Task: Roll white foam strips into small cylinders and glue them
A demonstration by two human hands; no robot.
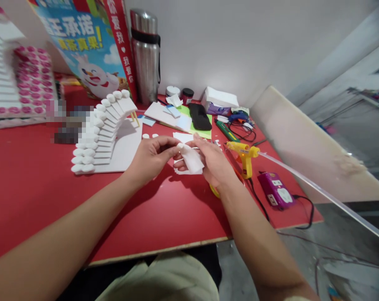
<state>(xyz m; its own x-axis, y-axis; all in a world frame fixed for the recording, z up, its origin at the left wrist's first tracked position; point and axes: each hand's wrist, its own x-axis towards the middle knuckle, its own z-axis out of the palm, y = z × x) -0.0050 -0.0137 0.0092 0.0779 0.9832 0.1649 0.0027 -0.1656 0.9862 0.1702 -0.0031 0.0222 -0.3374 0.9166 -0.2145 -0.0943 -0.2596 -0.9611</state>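
Both of my hands meet over the middle of the red table (35, 184). My left hand (150, 156) pinches the top end of a small white foam piece (191, 159) with thumb and fingers. My right hand (213, 161) closes around the same piece from the right and below. More white foam scraps (183, 137) lie on the table just behind the hands. A white foam staircase model (103, 133) with rounded posts stands to the left of my left hand.
A yellow glue gun (244, 155) rests right of my right hand, with a purple power strip (275, 190) and cables beyond. A steel flask (145, 54), printed poster (83, 46), black case (199, 116), foam sheets (169, 115) and small jars stand at the back. Another pink-and-white model (16, 79) is far left.
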